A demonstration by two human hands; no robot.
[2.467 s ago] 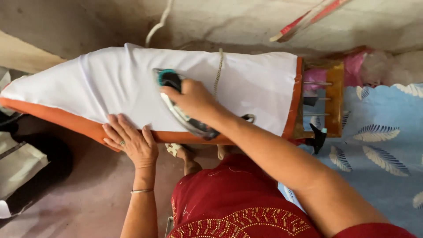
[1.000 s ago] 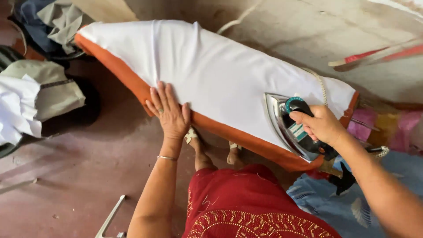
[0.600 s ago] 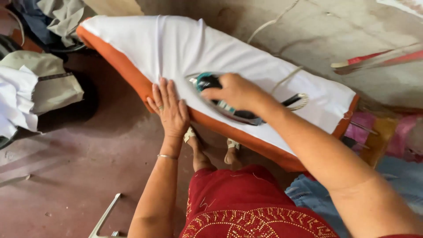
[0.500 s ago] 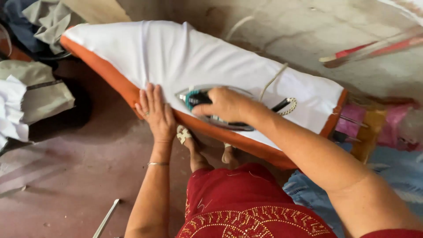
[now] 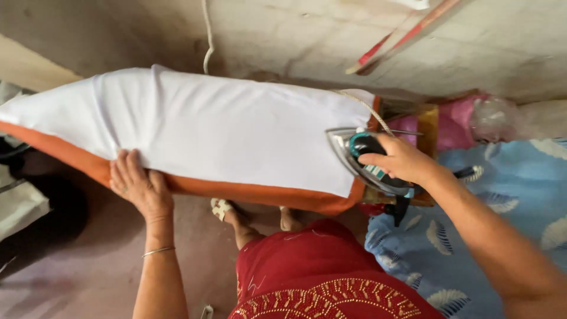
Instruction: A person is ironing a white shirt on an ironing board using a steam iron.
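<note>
A white cloth (image 5: 212, 127) lies spread over an orange-covered ironing board (image 5: 254, 194). My left hand (image 5: 139, 184) rests flat on the board's near edge, fingers on the cloth's hem. My right hand (image 5: 401, 158) grips the teal and black handle of an electric iron (image 5: 363, 160), which sits at the right end of the board, its silver soleplate tilted and partly past the cloth's edge. The iron's cord (image 5: 361, 106) runs back across the board's end.
A blue fabric with a feather print (image 5: 520, 201) lies at the right. Pink cloth and a plastic bag (image 5: 472, 121) sit behind the board's end. A concrete wall runs along the back, a red-and-white stick (image 5: 401, 36) leaning on it. Folded clothes (image 5: 18, 204) lie at left.
The iron has gone from the middle of the cloth to the board's right end. My left hand has stayed on the near edge, now further left along the board.
</note>
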